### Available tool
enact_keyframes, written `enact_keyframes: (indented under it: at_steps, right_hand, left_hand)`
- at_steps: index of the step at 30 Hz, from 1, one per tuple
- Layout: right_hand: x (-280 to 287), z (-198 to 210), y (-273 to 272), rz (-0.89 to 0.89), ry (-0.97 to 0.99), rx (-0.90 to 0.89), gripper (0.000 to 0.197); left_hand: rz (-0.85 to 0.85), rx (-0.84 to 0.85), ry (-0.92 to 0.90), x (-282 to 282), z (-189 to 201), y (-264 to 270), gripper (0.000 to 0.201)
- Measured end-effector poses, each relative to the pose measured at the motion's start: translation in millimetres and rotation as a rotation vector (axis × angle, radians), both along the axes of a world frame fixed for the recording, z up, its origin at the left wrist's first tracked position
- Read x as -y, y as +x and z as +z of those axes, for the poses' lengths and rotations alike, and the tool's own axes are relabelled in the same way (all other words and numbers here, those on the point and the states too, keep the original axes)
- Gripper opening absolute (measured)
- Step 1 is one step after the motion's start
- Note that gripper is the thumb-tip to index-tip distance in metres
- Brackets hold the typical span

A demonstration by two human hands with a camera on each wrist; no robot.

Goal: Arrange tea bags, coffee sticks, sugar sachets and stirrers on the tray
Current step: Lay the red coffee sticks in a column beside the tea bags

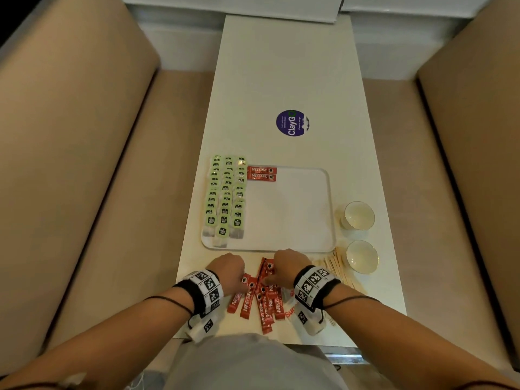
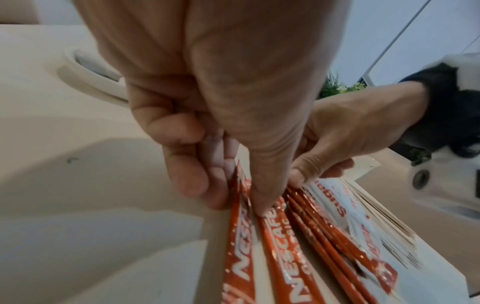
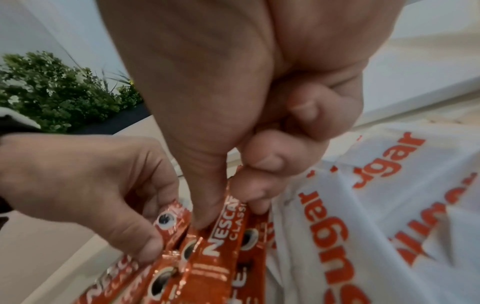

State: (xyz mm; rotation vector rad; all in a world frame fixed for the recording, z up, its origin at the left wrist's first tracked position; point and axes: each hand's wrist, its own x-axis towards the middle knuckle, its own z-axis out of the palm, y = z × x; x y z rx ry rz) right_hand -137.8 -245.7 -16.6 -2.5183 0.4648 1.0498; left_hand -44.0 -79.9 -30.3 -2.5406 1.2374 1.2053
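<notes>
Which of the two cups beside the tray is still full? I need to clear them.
Neither: both white cups stand upright right of the tray, their pale insides bare in the head view.

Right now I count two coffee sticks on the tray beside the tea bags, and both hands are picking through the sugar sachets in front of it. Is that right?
Not quite. The head view shows both hands, left hand and right hand, in the pile of coffee sticks, not the sugar sachets. Two coffee sticks do lie on the tray beside the tea bags.
</notes>
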Motion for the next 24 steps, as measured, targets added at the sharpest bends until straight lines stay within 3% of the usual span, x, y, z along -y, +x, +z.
enact_keyframes:
  at_steps: [5,11,18,21,24]
  right_hand:
    - [0.5,1.1,-3.5,-0.029,0.020,0.021,0.041]
    - [2.3,-5.8,-7.6,-0.033,0.030,0.023,0.040]
    - [9.1,-7.9,-11.1,-0.082,0.099,0.018,0.035]
    - [15.6,-2.7,-12.7,-0.172,0.211,0.080,0.042]
    - [18.3,7.7,-11.9,-0.259,0.322,0.233,0.046]
  left_hand:
    - [0.121,-0.057,-0.040,-4.7,-9.3,6.7,0.037]
    - [0.375,-0.217,-0.135,-9.5,-9.8,14.6,0.046]
    - [0.632,-0.395,-0.242,-1.0,0.9,16.2,0.027]
    - [0.770,-0.586,-0.306,5.5,10.7,12.4,0.018]
    - [0.814,-0.598,-0.344,15.2,19.9,5.7,0.021]
